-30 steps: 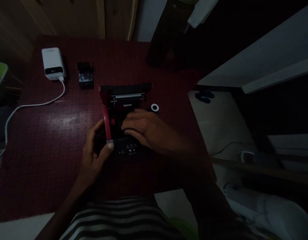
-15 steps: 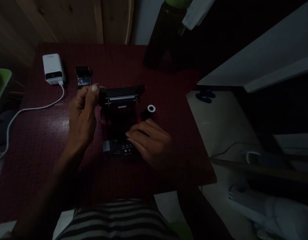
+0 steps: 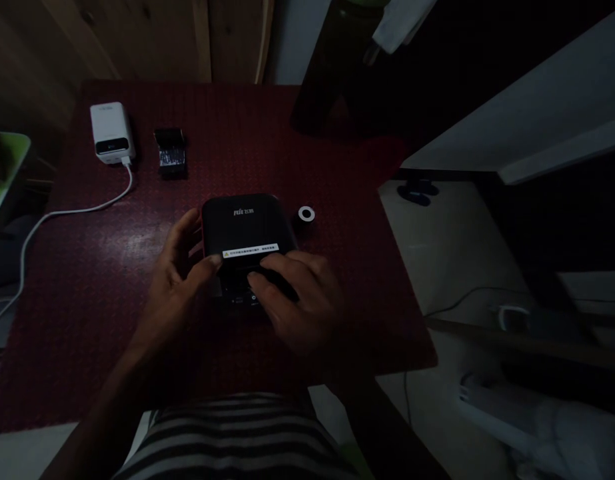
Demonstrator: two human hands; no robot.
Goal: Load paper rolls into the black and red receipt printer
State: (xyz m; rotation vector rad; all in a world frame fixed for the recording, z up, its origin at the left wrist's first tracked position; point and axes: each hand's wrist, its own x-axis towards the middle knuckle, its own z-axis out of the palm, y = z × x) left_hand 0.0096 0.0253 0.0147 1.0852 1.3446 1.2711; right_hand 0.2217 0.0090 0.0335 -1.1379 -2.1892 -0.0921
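A small black label printer (image 3: 247, 227) sits on the dark red table with its lid down, a white warning strip along the lid's front part. My left hand (image 3: 174, 280) grips its left side, thumb on the lid's front left corner and fingers along the edge. Curled over the front right of the lid is my right hand (image 3: 300, 293), its thumb and fingertips at the seam above the button panel (image 3: 242, 300). Whether a bit of paper lies between those fingertips is too dark to see. Just right of the printer stands a small roll (image 3: 306, 215) with a white end.
At the back left lie a white power bank (image 3: 111, 130) with a white cable (image 3: 87, 210) and a small black item with a crinkled strip (image 3: 172, 155). A tall dark bottle (image 3: 320, 73) stands at the back. The table's right edge (image 3: 404, 273) drops to the floor.
The printer's lid, raised before in my left hand, is now shut. My left hand has come down toward me to its front left corner. My right hand stays near the front seam.
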